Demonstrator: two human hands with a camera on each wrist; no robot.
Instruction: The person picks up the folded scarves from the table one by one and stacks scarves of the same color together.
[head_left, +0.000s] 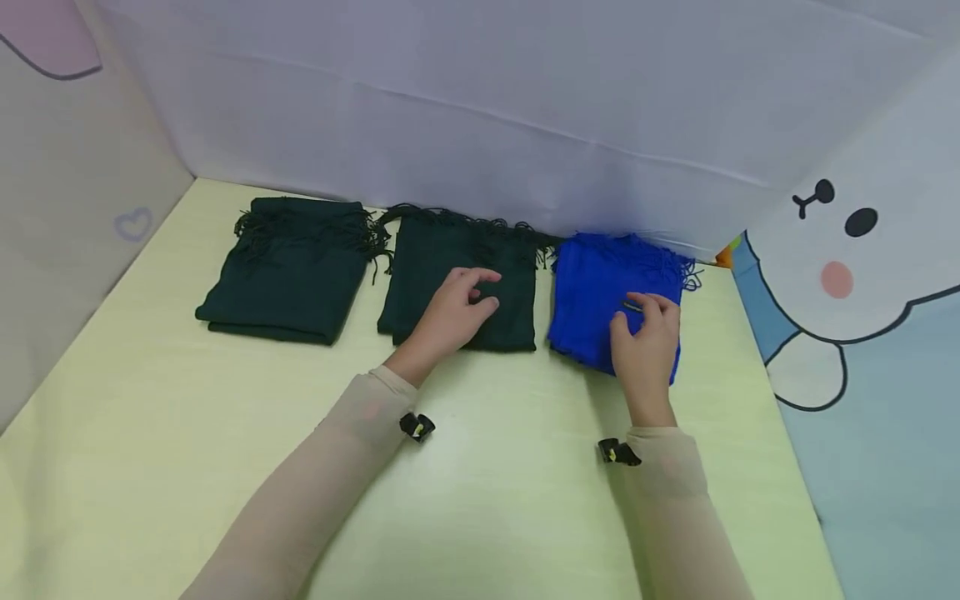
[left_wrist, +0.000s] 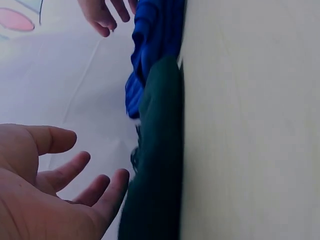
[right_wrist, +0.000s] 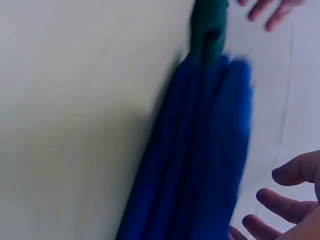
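Three folded scarves with fringes lie in a row: a dark green scarf [head_left: 288, 279] on the left, another dark green scarf [head_left: 510, 312] in the middle, and a blue scarf [head_left: 588, 292] on the right. Over the middle scarf is my left hand [head_left: 453, 308], fingers loosely bent and nothing in them. My right hand [head_left: 648, 346] hovers at the blue scarf's right part, thumb and fingers apart. A small dark mark [head_left: 632, 307] shows between them; what it is cannot be told. In the right wrist view, the blue scarf's layered folds [right_wrist: 195, 150] stand beside the right hand [right_wrist: 295, 205].
The scarves lie on a pale yellow-green table [head_left: 487, 500], near its back edge. A white cloth wall [head_left: 487, 108] rises right behind them. At the right is a panel with a cartoon face [head_left: 855, 275]. Both sleeves carry a small black clip [head_left: 417, 427] near the wrist.
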